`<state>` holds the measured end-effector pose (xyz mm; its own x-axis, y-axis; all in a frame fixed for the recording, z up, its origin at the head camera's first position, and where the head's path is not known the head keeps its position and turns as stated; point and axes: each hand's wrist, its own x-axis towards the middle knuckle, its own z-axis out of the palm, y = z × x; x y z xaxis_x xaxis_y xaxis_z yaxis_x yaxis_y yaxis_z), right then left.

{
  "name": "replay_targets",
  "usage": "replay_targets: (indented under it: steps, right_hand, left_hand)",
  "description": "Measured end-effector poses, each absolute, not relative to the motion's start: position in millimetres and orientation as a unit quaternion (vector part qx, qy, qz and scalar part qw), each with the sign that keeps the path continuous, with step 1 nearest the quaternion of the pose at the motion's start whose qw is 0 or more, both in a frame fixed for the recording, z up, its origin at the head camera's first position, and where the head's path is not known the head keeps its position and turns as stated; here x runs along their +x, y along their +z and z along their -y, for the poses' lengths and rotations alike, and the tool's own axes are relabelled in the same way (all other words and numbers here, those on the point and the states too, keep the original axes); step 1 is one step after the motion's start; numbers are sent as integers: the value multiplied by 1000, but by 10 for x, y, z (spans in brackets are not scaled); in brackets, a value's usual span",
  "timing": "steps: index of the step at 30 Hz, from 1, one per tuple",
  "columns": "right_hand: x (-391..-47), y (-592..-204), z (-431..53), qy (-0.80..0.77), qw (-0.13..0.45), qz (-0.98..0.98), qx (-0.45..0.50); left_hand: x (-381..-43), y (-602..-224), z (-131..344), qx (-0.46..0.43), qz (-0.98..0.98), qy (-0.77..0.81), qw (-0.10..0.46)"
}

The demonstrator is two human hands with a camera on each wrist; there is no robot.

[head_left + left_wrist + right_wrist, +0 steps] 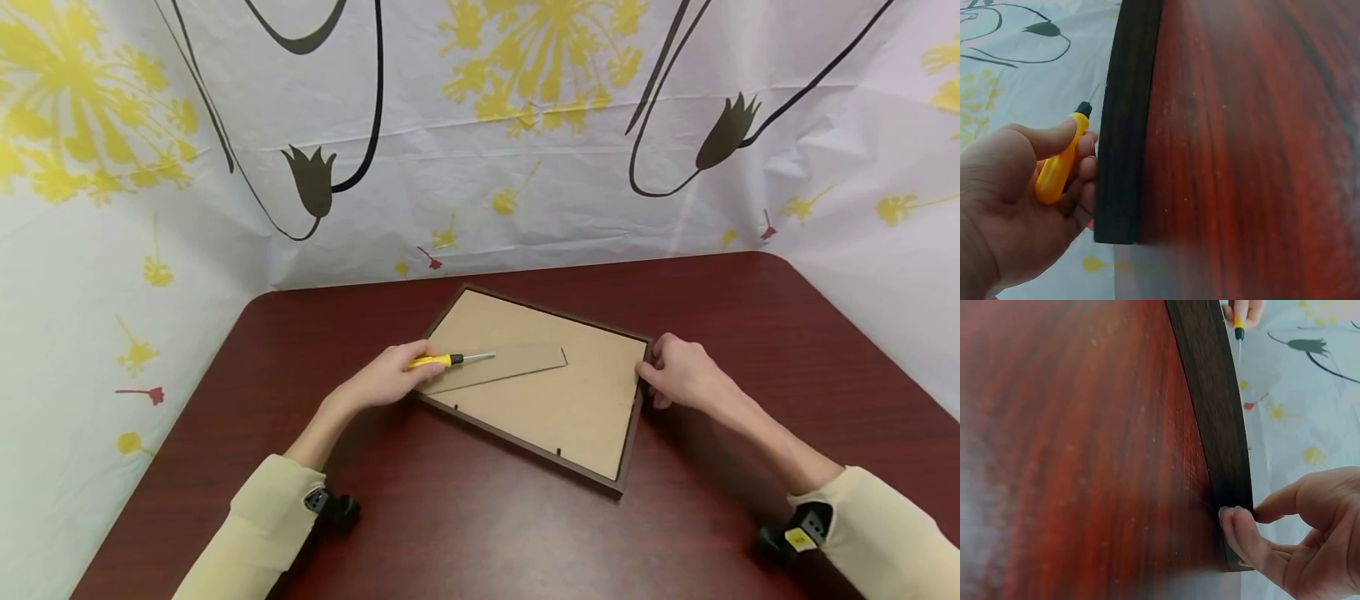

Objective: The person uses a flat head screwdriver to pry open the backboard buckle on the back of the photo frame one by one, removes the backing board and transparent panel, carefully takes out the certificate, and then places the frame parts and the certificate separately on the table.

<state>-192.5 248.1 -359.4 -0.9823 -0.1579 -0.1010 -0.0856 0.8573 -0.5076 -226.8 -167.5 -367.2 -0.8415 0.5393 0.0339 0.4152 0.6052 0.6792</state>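
The screwdriver [456, 359] is yellow, black and silvery, the frame [1219, 412] dark brown, its backing [525, 404] tan, the table [480, 533] streaked red-brown, the white sheet [420, 183] flowered in yellow, red and grey-green.

Both hands [390, 377] [684, 372] — curled; well apart

A glossy, dark reddish-brown counter [480, 533] with rounded far corners spreads beneath the left grip [393, 373] and the right grip [684, 372], a soft patch of reflected light [502, 554] showing on its surface nearer the viewer than either. Beyond both grips, and out to each one's outer side, creased white sheeting [367, 221] rises like walls, printed with big yellow flower bursts [551, 50], small red blossoms [435, 263], and dark tulip-shaped buds [311, 181] on curling stems [379, 58].
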Motion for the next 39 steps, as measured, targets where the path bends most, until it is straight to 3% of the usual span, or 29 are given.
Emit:
replay_targets:
  steps: [16, 30, 39]
  right_hand:
    - [-2444, -3597, -2563, -229, 25, -969, -84]
    - [-1954, -3630, -2519, -244, 95, -957, -121]
    - [-2106, -3628, -2517, -226, 85, -960, -145]
  left_hand:
    - [-1928, -3496, 1474, 323, -863, 317, 224]
    - [-2138, -3580, 1477, 308, -874, 332, 177]
    - [-2068, -3623, 1489, 302, -868, 347, 188]
